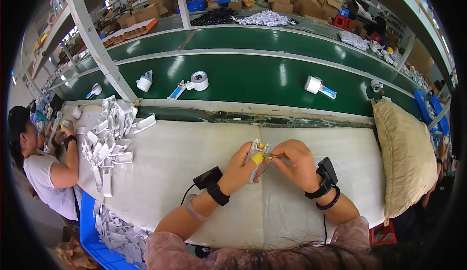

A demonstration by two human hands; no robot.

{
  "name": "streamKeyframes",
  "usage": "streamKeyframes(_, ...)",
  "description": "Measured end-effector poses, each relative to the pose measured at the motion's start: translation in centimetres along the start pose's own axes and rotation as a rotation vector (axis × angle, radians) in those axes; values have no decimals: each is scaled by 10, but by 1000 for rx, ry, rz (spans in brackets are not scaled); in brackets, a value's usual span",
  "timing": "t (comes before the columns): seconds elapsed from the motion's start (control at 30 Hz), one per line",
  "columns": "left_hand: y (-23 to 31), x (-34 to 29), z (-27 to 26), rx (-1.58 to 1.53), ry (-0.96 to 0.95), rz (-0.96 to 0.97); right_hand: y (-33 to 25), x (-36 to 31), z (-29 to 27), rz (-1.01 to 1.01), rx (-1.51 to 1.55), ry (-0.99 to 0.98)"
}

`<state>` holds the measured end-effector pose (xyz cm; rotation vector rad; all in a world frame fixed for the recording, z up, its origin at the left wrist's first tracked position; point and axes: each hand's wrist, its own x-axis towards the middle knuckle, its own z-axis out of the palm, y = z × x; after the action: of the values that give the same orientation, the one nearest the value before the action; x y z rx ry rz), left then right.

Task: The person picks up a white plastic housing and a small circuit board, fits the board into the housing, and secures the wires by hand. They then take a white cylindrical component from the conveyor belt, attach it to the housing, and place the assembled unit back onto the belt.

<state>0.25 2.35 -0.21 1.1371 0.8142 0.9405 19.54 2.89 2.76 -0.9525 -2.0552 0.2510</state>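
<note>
Over the middle of the worktable, my left hand (235, 171) is closed around a small white plastic housing (254, 174), which pokes out above and below the fingers. Something yellow covers my left thumb and a fingertip. Close on its right, my right hand (296, 164) pinches a thin reddish-brown wire (273, 156) at the upper part of the housing. A darker wire loops down between the hands. The inside of the housing is mostly hidden by my fingers. Both wrists carry black straps with small black boxes.
A heap of white plastic housings (109, 141) lies on the table's left, above a blue bin (90, 236) of similar pieces. Round white units with handles (199, 81) ride on the green conveyor (243, 75). A tan sack (404, 158) stands right. Another person (51, 167) works at left.
</note>
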Motion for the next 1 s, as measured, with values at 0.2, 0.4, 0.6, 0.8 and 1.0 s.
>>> streamKeyframes(0.2, 1, -2, 2, -62, -49, 70, -1, -4, 9, -98, 37, 41)
streamKeyframes(0.4, -2, -5, 2, -42, -73, 119, -3, -2, 8, -145, -22, 61)
streamKeyframes(0.6, 1, -6, 6, 121, -34, 178, -2, -2, 6, -168, -34, 78)
streamKeyframes(0.8, 1, -7, 7, 77, -25, 174, -4, -1, 8, -195, -31, 84)
streamKeyframes(1.0, 3, -6, 8, 113, -63, 187, -1, -4, 7, -206, -72, 90)
